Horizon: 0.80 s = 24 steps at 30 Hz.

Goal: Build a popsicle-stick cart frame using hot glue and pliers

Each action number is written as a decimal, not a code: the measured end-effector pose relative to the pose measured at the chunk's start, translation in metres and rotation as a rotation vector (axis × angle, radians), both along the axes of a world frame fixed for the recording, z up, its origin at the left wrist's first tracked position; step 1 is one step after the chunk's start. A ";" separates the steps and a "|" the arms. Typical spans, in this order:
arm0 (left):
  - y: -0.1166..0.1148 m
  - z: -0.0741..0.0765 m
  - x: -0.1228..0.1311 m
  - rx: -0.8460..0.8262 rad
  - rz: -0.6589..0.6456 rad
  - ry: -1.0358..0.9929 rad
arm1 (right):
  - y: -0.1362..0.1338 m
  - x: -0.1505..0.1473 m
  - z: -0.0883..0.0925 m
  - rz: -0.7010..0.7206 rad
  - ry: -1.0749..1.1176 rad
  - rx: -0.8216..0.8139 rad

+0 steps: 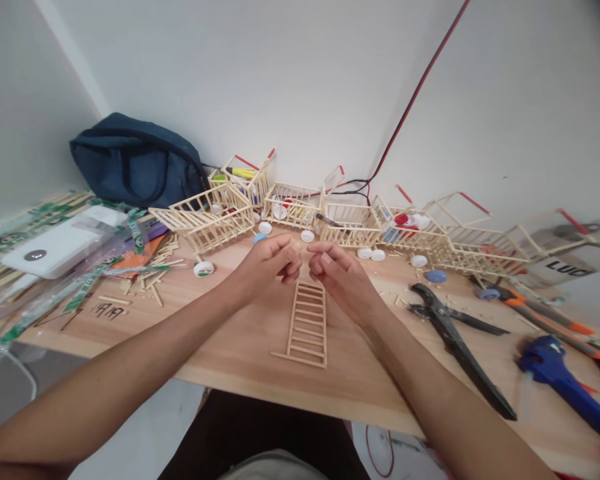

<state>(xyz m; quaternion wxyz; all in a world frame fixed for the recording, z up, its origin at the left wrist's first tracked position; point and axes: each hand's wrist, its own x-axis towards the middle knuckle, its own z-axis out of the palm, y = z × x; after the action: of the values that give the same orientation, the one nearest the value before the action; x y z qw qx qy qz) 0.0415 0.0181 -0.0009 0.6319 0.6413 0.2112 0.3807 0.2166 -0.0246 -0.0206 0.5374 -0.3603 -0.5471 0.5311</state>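
Note:
My left hand (pixel 273 263) and my right hand (pixel 341 275) are raised close together over the middle of the wooden table. The fingers of both are curled, with thumbs pressed to forefingers. Whatever they pinch, if anything, is too small or hidden to make out. Just below them a ladder-like frame of thin wooden sticks (pixel 307 327) lies flat, one stick jutting out at its near left corner. Behind my hands stands a row of small stick-built carts, among them one at the left (pixel 220 217) and one in the middle (pixel 353 225), with bottle caps at their bases.
Long-handled black cutters (pixel 453 340), a blue glue gun (pixel 563 380) and orange-grey pliers (pixel 545 313) lie at the right. A white power bank (pixel 65 241) with a cable, packed sticks and loose stick pieces (pixel 163 260) cover the left. A blue bag (pixel 137 163) stands against the wall.

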 end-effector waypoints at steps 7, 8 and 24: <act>0.007 -0.005 -0.003 0.033 0.051 -0.002 | 0.001 0.000 0.002 -0.105 -0.205 0.088; 0.007 -0.005 -0.003 0.029 0.062 -0.003 | 0.001 0.000 0.003 -0.110 -0.218 0.095; 0.004 -0.005 -0.003 0.012 0.142 0.200 | -0.003 -0.005 0.003 -0.184 -0.539 0.206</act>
<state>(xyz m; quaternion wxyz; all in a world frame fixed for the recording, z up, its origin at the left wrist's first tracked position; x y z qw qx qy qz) 0.0389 0.0218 -0.0055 0.5753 0.6632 0.3156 0.3601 0.2114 -0.0279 -0.0181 0.4524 -0.4800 -0.6860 0.3071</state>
